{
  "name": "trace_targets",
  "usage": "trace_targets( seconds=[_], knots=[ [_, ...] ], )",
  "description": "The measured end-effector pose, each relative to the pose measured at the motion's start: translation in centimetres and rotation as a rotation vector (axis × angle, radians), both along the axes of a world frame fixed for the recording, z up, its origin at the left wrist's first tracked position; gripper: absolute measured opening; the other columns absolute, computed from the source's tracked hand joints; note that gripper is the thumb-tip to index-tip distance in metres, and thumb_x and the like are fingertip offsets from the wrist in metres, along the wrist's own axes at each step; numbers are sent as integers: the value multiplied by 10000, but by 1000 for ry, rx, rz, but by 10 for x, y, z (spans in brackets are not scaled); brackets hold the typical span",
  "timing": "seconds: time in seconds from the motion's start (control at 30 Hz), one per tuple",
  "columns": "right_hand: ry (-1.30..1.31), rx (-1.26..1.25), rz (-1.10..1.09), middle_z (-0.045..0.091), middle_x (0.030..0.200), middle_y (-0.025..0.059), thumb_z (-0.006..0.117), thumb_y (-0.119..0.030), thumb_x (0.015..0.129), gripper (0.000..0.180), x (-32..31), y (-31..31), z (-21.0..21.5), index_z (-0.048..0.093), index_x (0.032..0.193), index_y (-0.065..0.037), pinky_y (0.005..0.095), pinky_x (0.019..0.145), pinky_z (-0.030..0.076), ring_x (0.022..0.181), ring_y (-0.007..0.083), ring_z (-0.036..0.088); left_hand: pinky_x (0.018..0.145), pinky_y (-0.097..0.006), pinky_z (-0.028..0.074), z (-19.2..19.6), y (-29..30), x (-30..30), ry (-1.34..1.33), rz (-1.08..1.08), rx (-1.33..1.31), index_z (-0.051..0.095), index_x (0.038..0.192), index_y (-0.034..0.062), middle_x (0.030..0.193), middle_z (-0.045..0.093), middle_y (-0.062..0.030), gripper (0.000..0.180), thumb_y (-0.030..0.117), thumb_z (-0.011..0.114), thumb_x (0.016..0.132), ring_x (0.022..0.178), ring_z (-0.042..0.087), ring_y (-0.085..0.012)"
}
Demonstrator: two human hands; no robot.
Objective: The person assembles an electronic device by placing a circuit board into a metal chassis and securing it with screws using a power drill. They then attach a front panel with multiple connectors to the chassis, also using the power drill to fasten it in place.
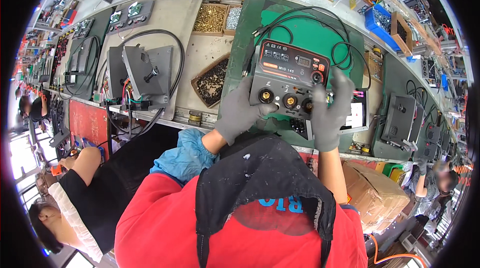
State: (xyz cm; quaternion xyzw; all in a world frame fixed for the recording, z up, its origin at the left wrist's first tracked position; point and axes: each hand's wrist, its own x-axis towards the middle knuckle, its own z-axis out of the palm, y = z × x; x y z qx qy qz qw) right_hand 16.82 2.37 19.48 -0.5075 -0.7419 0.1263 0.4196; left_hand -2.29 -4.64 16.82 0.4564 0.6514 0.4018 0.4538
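Observation:
In front of me stands a welding machine [287, 75], its dark front panel tilted up with a small display, a knob and brass sockets along the lower part. My left hand [239, 113], in a grey glove, grips its lower left corner, thumb along the bottom edge and other fingers at the side. My right hand [332, 113], also gloved, is raised at the panel's right side with fingers stretched out, partly covering the rightmost socket; whether it touches is unclear. A black cable [345, 33] loops behind the machine on the green work board [245, 28].
Left of the board are a box of dark screws [211, 82], a box of brass fittings [209, 19] and partly built machines [145, 75]. Another machine [400, 118] stands at right. A blue bin [380, 25] sits at the back, a carton [375, 195] below right. A co-worker [75, 203] is at left.

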Motion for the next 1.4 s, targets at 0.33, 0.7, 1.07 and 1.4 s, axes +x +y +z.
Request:
trace_targets(
  seconds=[0.33, 0.7, 1.07, 1.4],
  knots=[
    [-454, 58, 51, 586, 1104, 24, 636, -374, 791, 349, -22, 17, 1, 655, 1051, -143, 416, 855, 397, 1015, 284, 505, 803, -360, 489, 2, 28, -1, -4, -75, -43, 483, 1220, 54, 1031, 657, -137, 753, 439, 786, 648, 975, 636, -290],
    [-423, 48, 61, 582, 1106, 25, 654, -360, 776, 352, -24, 23, -2, 649, 1059, -150, 421, 852, 401, 1015, 294, 500, 947, -307, 438, -25, 46, -20, -866, -318, -167, 449, 1283, -8, 1204, 572, -99, 701, 107, 762, 666, 1091, 555, -175],
    [-431, 98, 103, 572, 1103, 73, 645, -319, 777, 350, -27, 29, 1, 638, 1072, -131, 418, 848, 402, 979, 308, 506, 985, -316, 402, -32, 61, -38, -751, -514, -101, 452, 1300, -25, 1230, 560, -106, 676, 146, 710, 699, 1141, 518, -180],
    [-545, -1, 134, 542, 1101, 84, 639, -460, 755, 448, -21, 23, 25, 616, 1054, -127, 466, 864, 338, 978, 314, 479, 906, -446, 454, -173, 57, -127, 560, 120, -649, 577, 1211, 116, 1165, 589, -208, 578, 505, 563, 784, 1068, 562, -390]
  ],
)
